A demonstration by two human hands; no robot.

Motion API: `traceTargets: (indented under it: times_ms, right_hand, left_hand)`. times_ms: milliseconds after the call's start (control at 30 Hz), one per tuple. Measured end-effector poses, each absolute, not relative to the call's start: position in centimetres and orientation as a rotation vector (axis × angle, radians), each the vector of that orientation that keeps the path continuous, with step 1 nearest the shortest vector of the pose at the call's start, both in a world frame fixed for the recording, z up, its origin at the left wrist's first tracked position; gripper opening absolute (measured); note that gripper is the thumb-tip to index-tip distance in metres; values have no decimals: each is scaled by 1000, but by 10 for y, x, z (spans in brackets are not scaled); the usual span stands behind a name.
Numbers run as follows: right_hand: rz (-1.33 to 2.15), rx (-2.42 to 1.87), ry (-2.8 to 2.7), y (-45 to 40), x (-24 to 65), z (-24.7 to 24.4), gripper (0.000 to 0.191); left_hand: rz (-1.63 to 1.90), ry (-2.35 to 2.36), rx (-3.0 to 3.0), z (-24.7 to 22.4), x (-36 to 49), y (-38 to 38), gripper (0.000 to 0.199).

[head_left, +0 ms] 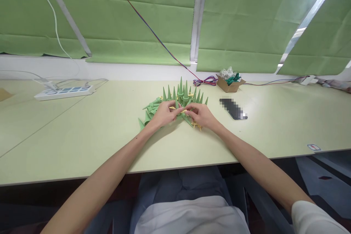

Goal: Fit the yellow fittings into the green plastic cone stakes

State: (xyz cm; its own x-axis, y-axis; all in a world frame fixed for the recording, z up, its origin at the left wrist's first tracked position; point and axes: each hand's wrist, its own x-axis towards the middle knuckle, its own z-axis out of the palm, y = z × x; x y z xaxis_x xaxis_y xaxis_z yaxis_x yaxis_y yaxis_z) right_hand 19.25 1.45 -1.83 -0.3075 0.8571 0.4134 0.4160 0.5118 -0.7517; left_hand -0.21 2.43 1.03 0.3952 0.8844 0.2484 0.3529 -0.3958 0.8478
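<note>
My left hand [166, 114] is closed round a green pointed cone [176, 103], whose tip rises above the fingers. My right hand [202, 114] meets it with thumb and fingers pinched at a small yellow piece [183, 110], partly hidden by the fingertips. Behind both hands stand several upright green cones [180, 89], some with a collar at the base. More green cones [150, 112] lie in a heap on the left, beside my left hand. Small branching yellow pieces [196, 125] lie just below my right hand.
A phone-like dark object [233, 109], blurred out, lies to the right. Behind it sits a small cardboard box [229, 86] with clear and green plastic inside, next to a coiled red-blue cable [205, 81]. A white power strip [65, 93] lies at the left. The table's front edge [181, 169] is near my body.
</note>
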Motion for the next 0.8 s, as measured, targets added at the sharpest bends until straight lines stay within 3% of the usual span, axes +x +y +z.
traceTargets:
  times_ms: [800]
  right_hand:
    - [459, -1159, -1957, 9, 188, -12, 55]
  left_hand:
    - [990, 1035, 1944, 11, 0, 22, 33]
